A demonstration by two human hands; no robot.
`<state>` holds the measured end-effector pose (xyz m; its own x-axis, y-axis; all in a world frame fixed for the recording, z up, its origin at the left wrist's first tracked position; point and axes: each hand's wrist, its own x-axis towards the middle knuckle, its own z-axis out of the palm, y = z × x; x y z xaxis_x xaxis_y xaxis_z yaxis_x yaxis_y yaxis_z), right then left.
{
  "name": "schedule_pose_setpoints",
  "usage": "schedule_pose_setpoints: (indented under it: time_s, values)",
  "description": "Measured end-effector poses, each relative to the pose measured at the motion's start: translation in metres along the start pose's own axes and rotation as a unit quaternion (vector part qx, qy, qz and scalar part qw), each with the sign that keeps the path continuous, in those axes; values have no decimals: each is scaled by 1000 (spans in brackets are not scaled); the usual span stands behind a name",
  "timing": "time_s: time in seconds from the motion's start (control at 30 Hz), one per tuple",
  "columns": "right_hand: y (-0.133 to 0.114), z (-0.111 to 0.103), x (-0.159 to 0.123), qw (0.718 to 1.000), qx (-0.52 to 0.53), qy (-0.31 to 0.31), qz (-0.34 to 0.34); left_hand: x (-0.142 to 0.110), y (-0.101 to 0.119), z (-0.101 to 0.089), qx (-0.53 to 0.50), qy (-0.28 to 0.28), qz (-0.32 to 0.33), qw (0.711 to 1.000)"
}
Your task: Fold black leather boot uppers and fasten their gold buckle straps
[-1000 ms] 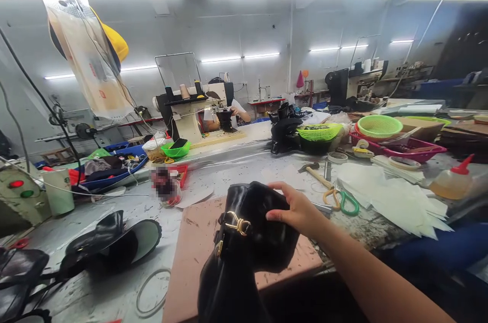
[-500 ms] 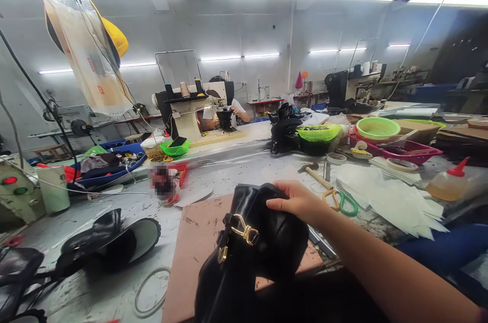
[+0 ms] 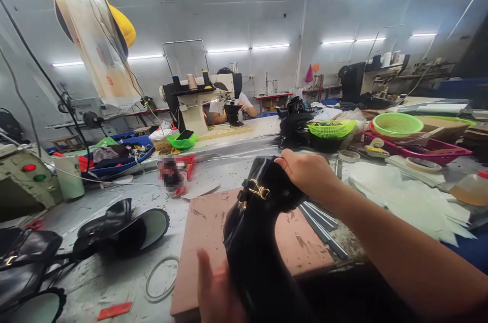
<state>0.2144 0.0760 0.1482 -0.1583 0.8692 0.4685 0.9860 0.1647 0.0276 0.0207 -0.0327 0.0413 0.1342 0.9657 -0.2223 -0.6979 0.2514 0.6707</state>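
Note:
A glossy black leather boot upper [image 3: 253,257] with gold-coloured buckle hardware stands tilted over a pinkish-brown board [image 3: 202,226]. My right hand [image 3: 307,173] is closed on its top edge, thumb and fingers pinching the leather. Low in the view, my left hand [image 3: 219,287] lies against the near left side of the upper, its thumb raised and spread away from the leather. The other fingers of that hand are partly hidden and blurred. To the left, more black boot uppers [image 3: 110,231] with scalloped edges rest on the table.
A roll-shaped ring [image 3: 162,280] and a red strip [image 3: 114,311] lie left of the board. White sheets [image 3: 396,196], tape rolls and baskets [image 3: 398,124] stand at the right. Behind are a sewing machine [image 3: 206,101] and another person's hands [image 3: 247,107].
My left hand has come into view at the side of the boot upper. My right hand and the upper have risen slightly, uncovering more of the board. The camera view has shifted.

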Motion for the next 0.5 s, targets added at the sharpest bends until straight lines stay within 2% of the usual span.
schedule_pose_setpoints:
  time_s: [0.07,0.13,0.23,0.37,0.5]
  values:
    - [0,5,5,1000,-15,11,-22,-2,-5,10,3,71,-16,997]
    - [1,13,10,998,-26,13,-49,2,-7,18,11,129,-3,992]
    - [1,25,17,995,-29,-3,-90,11,-8,16,13,152,31,988]
    - [-8,32,31,990,-25,-25,-133,20,-17,-9,34,144,31,988]
    - [-15,37,73,988,20,-74,-134,20,-29,-55,73,105,40,991]
